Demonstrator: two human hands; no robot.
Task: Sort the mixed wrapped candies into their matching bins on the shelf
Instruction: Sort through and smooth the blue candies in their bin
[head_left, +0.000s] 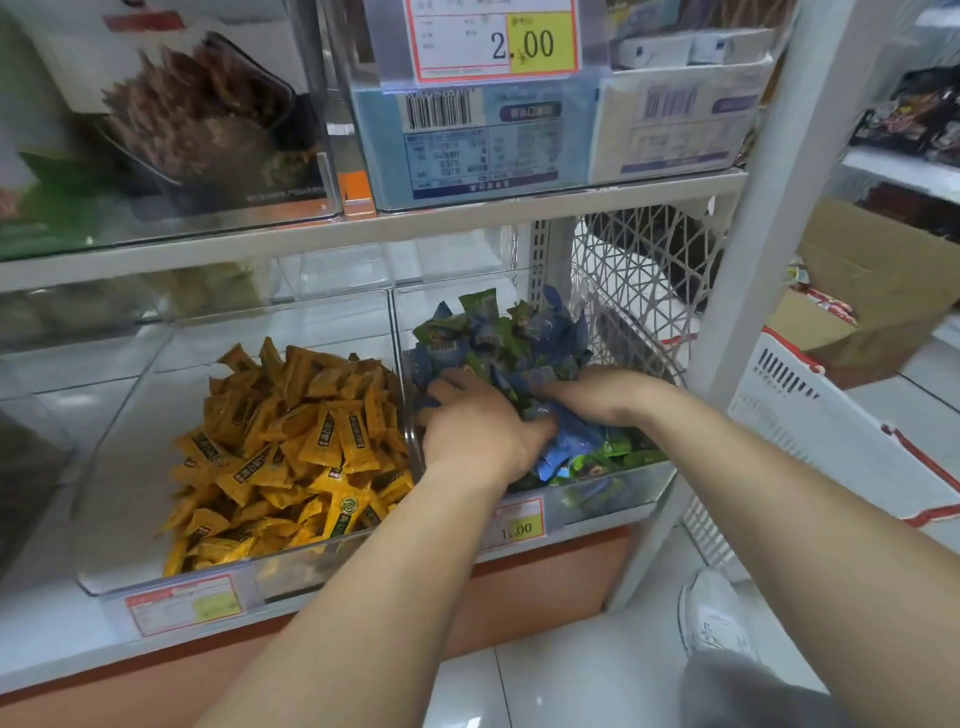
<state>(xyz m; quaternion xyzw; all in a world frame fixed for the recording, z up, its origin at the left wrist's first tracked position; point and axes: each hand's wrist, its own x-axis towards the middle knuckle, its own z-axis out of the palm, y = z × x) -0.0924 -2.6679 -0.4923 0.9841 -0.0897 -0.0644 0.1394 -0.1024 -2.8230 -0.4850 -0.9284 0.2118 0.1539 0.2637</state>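
- The mixed candies are small pillow-shaped packets with crimped ends, some in glossy blue wrappers and some in green, each with a printed label. They are heaped together in the right-hand clear bin, piled highest toward its back wall.
- The left hand lies palm-down on the heap near the bin's left wall, its fingertips sunk among the wrappers. Whether it holds any cannot be told.
- The right hand reaches in from the bin's right side, fingers pointing toward the left hand and buried in blue packets, so its grip is hidden too.
- In the left clear bin, touching the first, lies a heap of yellow-orange candies with dark label strips, crowded against its right wall and front edge.
- Price tags hang on the shelf's front edge below each bin.
- A white wire mesh panel closes the shelf's right end.
- Beyond it, on the floor, stand a white basket and a cardboard box.
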